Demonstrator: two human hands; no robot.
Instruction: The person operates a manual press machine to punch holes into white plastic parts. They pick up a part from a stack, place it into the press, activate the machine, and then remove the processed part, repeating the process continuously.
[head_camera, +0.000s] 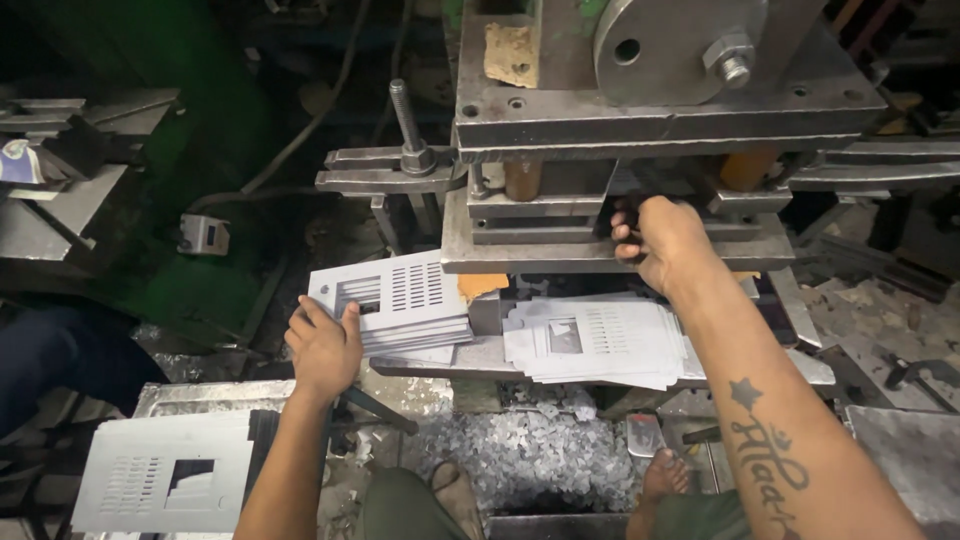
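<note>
My left hand (325, 345) rests on the near edge of a stack of grey punched sheet-metal plates (395, 300) with slots and a square cut-out, fingers gripping the top plates. My right hand (660, 240) reaches into the gap of the press die (600, 215), fingers curled around a sheet edge that is mostly hidden inside. A second, messier stack of the same plates (600, 340) lies under my right forearm on the press bed.
More punched plates (165, 480) lie at the lower left. Metal offcuts (530, 455) pile on the floor between my bare feet (665, 470). A threaded clamp bolt (408, 125) stands left of the die. A small switch box (203, 235) sits at left.
</note>
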